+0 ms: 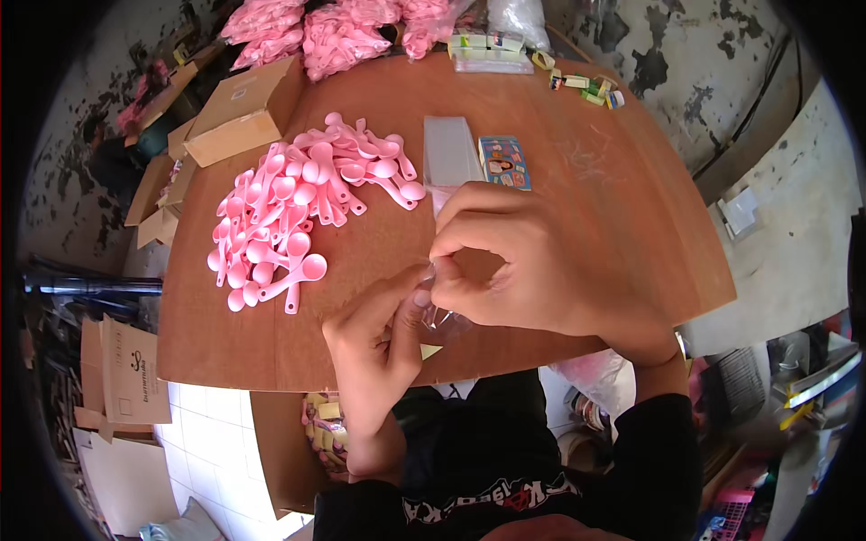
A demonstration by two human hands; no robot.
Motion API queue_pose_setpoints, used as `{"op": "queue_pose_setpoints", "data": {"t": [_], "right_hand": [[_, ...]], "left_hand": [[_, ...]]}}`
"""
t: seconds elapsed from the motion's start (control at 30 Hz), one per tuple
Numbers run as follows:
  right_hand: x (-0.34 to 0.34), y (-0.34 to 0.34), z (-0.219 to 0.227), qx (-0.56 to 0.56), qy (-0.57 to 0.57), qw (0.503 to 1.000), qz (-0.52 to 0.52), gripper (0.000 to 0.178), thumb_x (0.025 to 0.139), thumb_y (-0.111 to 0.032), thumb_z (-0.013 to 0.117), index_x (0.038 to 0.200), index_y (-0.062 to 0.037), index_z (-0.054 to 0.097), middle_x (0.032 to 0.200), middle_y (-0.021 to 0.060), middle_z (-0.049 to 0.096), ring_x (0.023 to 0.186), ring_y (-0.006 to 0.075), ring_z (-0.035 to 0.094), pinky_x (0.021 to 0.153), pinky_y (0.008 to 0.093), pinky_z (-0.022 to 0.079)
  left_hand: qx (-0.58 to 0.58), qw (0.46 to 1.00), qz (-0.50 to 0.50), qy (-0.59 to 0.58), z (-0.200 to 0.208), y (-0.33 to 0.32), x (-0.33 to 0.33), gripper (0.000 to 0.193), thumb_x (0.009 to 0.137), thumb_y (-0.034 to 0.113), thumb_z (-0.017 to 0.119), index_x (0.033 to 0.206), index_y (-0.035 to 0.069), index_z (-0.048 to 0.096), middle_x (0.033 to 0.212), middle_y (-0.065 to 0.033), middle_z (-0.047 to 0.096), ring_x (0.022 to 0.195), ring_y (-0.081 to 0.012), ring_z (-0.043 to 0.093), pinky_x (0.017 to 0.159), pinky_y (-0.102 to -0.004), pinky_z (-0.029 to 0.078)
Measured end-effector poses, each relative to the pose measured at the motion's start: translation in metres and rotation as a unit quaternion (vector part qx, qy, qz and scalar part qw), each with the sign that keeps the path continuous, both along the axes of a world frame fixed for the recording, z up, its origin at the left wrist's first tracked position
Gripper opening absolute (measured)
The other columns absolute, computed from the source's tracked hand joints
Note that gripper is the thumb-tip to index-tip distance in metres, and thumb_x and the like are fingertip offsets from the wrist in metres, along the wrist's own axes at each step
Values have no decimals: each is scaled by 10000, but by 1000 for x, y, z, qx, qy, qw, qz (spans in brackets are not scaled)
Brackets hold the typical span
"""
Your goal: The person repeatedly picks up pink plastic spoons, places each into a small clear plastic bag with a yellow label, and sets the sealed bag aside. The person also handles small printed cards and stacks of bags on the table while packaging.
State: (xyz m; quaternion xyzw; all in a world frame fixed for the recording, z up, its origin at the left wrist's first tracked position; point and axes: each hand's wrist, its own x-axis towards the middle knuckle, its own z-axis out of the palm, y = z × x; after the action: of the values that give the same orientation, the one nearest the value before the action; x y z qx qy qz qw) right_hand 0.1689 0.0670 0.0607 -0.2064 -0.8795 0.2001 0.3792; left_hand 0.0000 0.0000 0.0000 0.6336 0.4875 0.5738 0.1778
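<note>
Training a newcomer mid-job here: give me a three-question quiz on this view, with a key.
1. On which side of the tabletop do the pink spoons lie, left or right?
2. True or false: the blue printed card lies right of the translucent stack.
3. Fill in: the left hand and right hand hold a clear piece of ____.

Key: 1. Left. 2. True. 3. Plastic.

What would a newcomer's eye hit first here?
The pink spoon heap, left of centre on the brown table, stands out first. Next are the hands, left and right, pinching clear plastic film near the front edge. Beyond the spoons, clear bags of pink items sit at the far edge.
</note>
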Motion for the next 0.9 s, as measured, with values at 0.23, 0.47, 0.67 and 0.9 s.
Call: {"op": "queue_pose_setpoints", "data": {"t": [0.23,0.47,0.67,0.9], "right_hand": [[32,45,-4,-196,278,940,14,24,816,-32,614,792,-35,613,845,69,586,736,174,591,663,300,487],[190,171,-63,-226,-147,904,-333,221,910,-169,588,1036,-40,716,923,86,709,756,187,665,665,319,505],[127,120,-69,-84,-4,921,-380,300,864,-206,717,1132,-71,710,948,63,725,814,121,649,720,288,511],[9,26,-55,-174,21,984,29,257,870,-132,719,1103,-25,699,897,64,725,789,104,649,709,252,514]], "left_hand": [[71,977,14,-203,-16,-6,-4,136,918,-2,620,1019,-63,687,826,-121,711,685,-106,645,602,-224,487],[73,951,-22,-300,-17,-3,-6,215,935,11,617,1139,-56,631,785,-105,690,677,-108,642,614,-223,503],[10,959,-19,-283,-23,6,-5,139,916,-14,631,1046,-54,659,849,-84,671,732,-98,625,686,-228,512],[41,957,-84,-276,-28,25,3,139,906,-4,650,1039,-41,667,1094,-94,597,909,-123,612,756,-241,507]]}}
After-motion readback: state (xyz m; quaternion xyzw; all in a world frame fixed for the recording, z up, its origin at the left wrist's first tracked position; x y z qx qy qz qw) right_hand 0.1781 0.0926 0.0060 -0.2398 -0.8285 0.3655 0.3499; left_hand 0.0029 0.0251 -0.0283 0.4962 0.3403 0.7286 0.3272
